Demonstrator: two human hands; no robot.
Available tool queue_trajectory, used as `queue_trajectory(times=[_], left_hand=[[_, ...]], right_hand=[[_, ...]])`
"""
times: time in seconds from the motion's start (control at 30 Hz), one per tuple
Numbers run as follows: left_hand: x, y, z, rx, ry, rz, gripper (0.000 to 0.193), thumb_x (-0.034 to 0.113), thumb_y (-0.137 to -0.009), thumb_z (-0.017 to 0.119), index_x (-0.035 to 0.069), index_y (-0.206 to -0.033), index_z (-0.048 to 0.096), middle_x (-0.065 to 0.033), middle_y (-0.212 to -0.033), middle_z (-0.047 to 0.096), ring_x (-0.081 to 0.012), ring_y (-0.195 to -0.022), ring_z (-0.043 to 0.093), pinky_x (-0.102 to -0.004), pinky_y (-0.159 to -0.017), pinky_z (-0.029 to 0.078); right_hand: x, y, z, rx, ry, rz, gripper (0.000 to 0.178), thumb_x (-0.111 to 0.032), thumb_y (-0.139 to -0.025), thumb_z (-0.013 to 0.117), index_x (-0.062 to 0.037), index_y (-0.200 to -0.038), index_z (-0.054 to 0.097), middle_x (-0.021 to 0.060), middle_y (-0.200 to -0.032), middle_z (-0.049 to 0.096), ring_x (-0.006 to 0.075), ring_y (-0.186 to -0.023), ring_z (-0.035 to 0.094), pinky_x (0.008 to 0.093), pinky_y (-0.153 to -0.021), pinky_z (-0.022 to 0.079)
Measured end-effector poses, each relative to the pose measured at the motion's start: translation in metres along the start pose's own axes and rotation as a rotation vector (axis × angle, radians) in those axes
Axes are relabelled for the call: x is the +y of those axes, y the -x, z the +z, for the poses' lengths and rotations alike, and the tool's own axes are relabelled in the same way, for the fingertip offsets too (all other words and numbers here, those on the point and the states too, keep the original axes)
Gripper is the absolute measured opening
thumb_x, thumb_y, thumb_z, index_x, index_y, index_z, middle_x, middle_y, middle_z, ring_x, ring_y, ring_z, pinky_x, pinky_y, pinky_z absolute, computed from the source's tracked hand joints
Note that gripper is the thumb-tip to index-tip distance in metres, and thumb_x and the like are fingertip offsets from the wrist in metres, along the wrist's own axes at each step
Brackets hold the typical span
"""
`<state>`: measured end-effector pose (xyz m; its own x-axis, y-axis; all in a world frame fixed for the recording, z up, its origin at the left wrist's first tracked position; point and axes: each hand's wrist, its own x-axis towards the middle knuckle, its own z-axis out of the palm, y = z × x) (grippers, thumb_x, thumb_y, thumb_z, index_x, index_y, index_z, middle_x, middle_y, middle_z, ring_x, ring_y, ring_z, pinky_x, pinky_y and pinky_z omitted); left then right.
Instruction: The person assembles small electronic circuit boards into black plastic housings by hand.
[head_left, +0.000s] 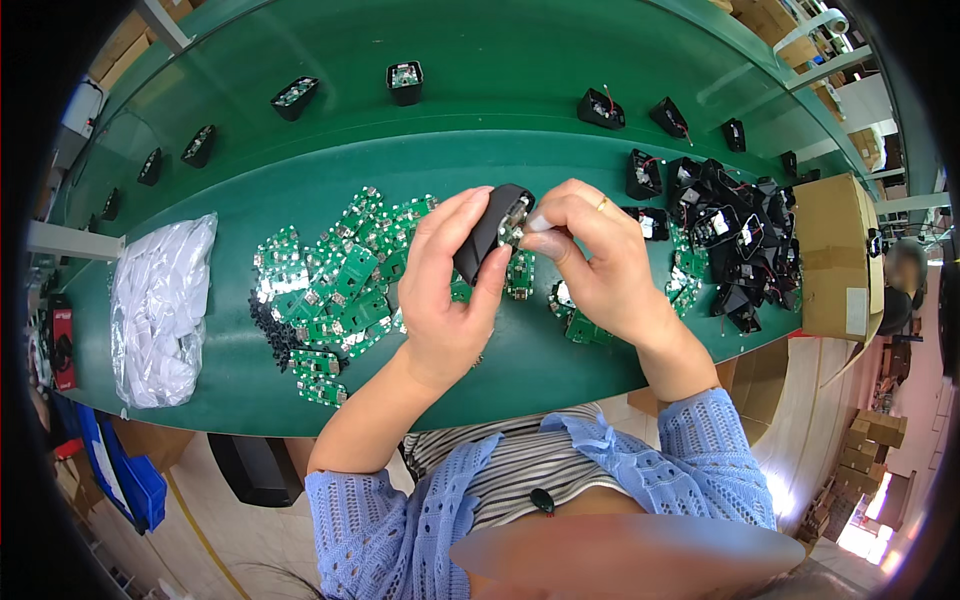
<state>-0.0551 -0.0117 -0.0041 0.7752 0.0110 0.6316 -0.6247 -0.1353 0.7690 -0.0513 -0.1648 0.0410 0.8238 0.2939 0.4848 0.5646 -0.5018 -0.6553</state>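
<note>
My left hand (450,275) is closed round a black plastic housing (484,238), tilted so its opening faces right. Inside that opening sits a green circuit board (513,218). The thumb and forefinger of my right hand (597,255) pinch at the board's edge by the housing's rim. How far in the board lies is partly hidden by the fingers. Left of my left hand a heap of green circuit boards (350,275) spreads over the green table (430,390). A smaller group of boards (585,328) lies below my right hand.
Black housings with wires are piled (740,235) at the right beside a cardboard box (838,258). A clear bag of white parts (163,310) lies at the left. Small black parts (272,328) edge the board heap. Filled housings (404,82) stand along the far green surface.
</note>
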Motion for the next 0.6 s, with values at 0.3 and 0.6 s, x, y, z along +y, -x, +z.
queue_trajectory(times=[0.3,0.6], left_hand=[[0.000,0.011,0.005,-0.033,-0.045,0.001,0.037,-0.003,-0.078,0.059,-0.004,-0.112,0.046,-0.0164,-0.106,0.054,-0.0247,-0.095,0.055,-0.0321,-0.080,0.045],[-0.001,0.006,0.008,0.110,0.465,-0.479,0.035,0.004,-0.088,0.048,-0.003,-0.119,0.033,-0.0099,-0.106,0.049,-0.0126,-0.096,0.050,-0.0245,-0.081,0.042]], right_hand=[[-0.009,-0.006,0.004,0.001,0.148,-0.008,0.016,0.002,-0.068,0.062,-0.0010,-0.072,0.047,0.0097,-0.071,0.049,0.0286,-0.068,0.051,0.0366,-0.056,0.042],[-0.005,-0.004,0.011,0.072,0.186,-0.041,0.025,-0.005,-0.070,0.065,-0.0037,-0.092,0.053,0.0085,-0.083,0.051,0.0239,-0.077,0.053,0.0331,-0.058,0.045]])
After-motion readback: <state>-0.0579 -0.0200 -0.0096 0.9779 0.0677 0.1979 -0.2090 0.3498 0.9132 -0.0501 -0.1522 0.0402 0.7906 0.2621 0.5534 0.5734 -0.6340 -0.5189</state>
